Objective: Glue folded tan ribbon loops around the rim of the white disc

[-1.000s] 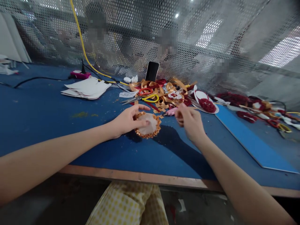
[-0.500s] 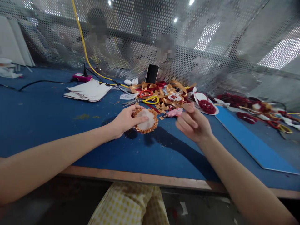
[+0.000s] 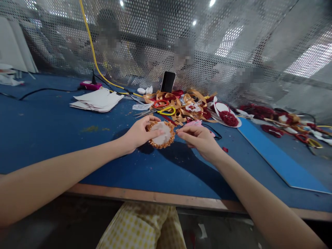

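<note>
My left hand (image 3: pixel 138 133) grips a round white disc edged with gold ribbon loops (image 3: pixel 162 134), holding it tilted just above the blue table (image 3: pixel 52 124). My right hand (image 3: pixel 199 138) has its fingers pinched together right at the disc's right rim; what they pinch is too small to make out. A pink glue gun (image 3: pixel 195 123) lies just behind my right hand, its black cord trailing to the right.
A heap of gold ribbon (image 3: pixel 185 103) with red-handled and yellow-handled scissors (image 3: pixel 162 110) lies behind the disc. A phone (image 3: pixel 168 82) leans on the mesh screen. White paper sheets (image 3: pixel 97 99) lie at the left, red ribbon rosettes (image 3: pixel 229 117) and a blue board (image 3: pixel 275 155) at the right. People sit beyond the mesh.
My right hand has dropped from its raised position and moved left to the disc's right edge, fingers now pinched. My left hand keeps hold of the disc.
</note>
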Available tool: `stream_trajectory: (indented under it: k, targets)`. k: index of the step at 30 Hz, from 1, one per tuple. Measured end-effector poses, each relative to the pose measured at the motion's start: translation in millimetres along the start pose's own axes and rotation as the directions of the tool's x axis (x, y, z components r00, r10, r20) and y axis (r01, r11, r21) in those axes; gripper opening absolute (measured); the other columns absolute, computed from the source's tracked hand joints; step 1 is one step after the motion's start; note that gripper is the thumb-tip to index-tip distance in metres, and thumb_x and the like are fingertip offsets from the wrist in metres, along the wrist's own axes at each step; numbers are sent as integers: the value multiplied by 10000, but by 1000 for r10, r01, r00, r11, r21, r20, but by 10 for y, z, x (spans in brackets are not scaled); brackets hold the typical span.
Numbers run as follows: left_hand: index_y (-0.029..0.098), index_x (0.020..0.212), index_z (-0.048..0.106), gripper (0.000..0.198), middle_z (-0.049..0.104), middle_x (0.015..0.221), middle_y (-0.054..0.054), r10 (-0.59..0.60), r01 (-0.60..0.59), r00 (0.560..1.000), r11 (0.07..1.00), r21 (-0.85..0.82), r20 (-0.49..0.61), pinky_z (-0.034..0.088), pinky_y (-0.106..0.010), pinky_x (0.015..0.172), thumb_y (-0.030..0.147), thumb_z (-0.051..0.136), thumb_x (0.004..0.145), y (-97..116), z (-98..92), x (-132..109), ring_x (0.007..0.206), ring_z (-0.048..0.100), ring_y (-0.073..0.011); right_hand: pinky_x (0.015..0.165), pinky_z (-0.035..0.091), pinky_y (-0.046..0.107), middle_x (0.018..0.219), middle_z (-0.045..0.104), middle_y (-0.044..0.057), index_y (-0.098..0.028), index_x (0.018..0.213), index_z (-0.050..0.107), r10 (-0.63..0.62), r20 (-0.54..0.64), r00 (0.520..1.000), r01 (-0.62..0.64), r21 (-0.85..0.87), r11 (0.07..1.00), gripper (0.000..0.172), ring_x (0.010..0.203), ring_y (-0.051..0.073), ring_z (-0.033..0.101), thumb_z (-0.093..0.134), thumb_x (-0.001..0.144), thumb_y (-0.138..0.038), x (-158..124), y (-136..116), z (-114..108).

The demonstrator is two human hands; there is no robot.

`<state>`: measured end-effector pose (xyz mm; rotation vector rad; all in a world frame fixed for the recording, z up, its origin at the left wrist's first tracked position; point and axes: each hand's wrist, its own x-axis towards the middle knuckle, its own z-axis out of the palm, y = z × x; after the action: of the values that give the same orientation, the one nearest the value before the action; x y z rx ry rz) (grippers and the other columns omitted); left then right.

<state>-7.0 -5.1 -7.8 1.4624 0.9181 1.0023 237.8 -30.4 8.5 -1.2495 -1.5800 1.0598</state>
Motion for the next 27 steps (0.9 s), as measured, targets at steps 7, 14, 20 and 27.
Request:
stream_trajectory:
  k: [7,14,20,27]
  targets:
    - [189,1225,595,602,724,1056,-59,5,-4,1000,999,53,-24,565,-336,765,416,857,733,-13,-10,9,865,675,-190,794,571,349,776,576,-3,-250,786,539,-100,-64,993,116,351,929,354,809,179,632,778,855,-503,65,-95,-88]
    - [182,1203,619,580,729,1075,-68,61,-59,997,997,45,-41,555,-339,794,424,853,731,-48,-6,19,884,674,-196,555,439,315,701,610,-3,-232,747,639,34,72,997,-44,137,990,457,566,134,502,763,820,-666,7,-64,-52]
    - [179,1163,619,600,717,1064,-70,74,-74,997,997,4,-30,561,-335,790,427,886,687,-29,13,9,914,682,-209,702,485,336,821,736,44,-207,803,781,1,263,965,78,-287,955,338,743,187,612,797,792,-544,-21,21,46]
    - [180,1281,606,718,644,803,15,33,-32,999,998,59,-14,429,-248,615,401,906,667,-16,-25,5,675,575,-135,597,398,295,708,627,8,-197,818,709,-83,-107,991,57,-224,973,444,626,130,506,765,798,-637,79,64,-76]
